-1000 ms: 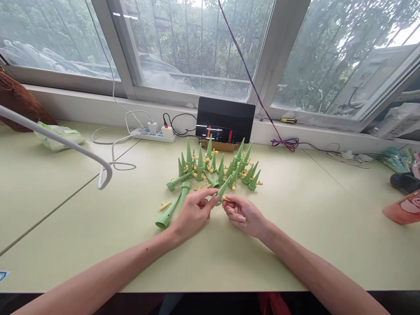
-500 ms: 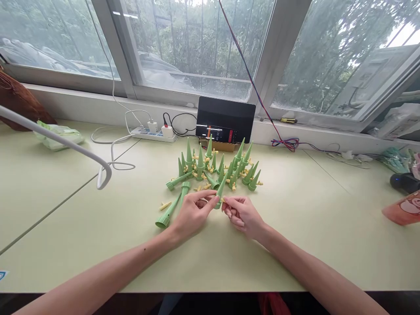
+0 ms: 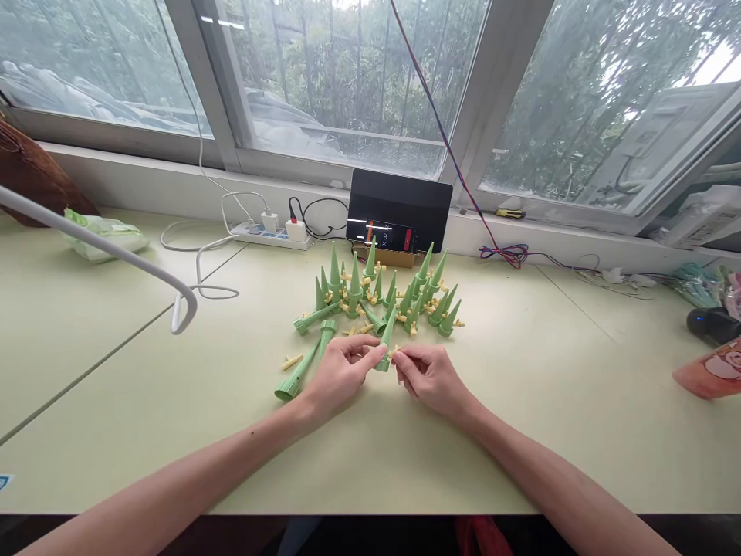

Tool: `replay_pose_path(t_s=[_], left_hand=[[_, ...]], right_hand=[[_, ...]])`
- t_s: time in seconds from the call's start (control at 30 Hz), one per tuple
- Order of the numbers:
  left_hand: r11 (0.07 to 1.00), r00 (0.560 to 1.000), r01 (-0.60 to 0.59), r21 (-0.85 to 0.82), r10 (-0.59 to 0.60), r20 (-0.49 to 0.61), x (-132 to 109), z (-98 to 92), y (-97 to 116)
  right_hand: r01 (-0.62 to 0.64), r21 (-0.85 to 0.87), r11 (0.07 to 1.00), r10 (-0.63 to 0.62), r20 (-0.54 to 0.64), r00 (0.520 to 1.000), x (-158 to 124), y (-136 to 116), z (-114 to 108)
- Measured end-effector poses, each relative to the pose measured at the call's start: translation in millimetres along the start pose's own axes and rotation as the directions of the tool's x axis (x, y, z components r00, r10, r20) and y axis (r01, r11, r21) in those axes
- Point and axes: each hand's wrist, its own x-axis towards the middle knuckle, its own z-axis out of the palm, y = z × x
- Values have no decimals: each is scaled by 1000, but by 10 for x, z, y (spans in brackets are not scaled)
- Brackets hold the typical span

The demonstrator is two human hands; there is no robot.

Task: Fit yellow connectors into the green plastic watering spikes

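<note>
Pale-green laminate covers the counter (image 3: 521, 432), which runs wide beneath a window (image 3: 347, 77) with leafy branches behind the glass. A bent white tube (image 3: 104, 247) reaches in from the left. A dark screen (image 3: 399, 205) leans against the sill at the middle, with a power strip (image 3: 269, 234) just to its left. In front of the screen stands a cluster of spikes (image 3: 394, 293), green cones set upright on their wide ends, many with small yellow fittings at the base. Two long stakes (image 3: 301, 371) lie flat to the left of the cluster, touching the left hand (image 3: 339, 374) or nearly so (the fingers hide the exact contact). Both hands meet just in front of the cluster, low over the counter. The left hand's grip is closed around the wide end of one green spike (image 3: 387, 340), thumb and forefinger clamped on it. The right hand (image 3: 431, 378) has its grip pinched on a yellow piece (image 3: 395, 354), which sits right against the spike's base. Over the last second the spike has swung from a clear slant toward the right to nearly upright, its tip now pointing into the cluster, and both hands have edged slightly away from the body. The yellow piece has stayed pressed to the base throughout, so the two parts look joined or close to it, though I cannot tell whether it is fully seated.
</note>
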Motion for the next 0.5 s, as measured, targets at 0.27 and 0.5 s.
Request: replay_pose_path(t_s=[0.27, 0.5], left_hand=[[996, 996, 84, -27, -83, 45, -2, -12, -16], [994, 993, 100, -54, -96, 66, 3, -20, -32]], right_hand=[[231, -240, 943, -244, -28, 969, 30, 56, -22], [269, -283, 921, -284, -13, 959, 39, 86, -29]])
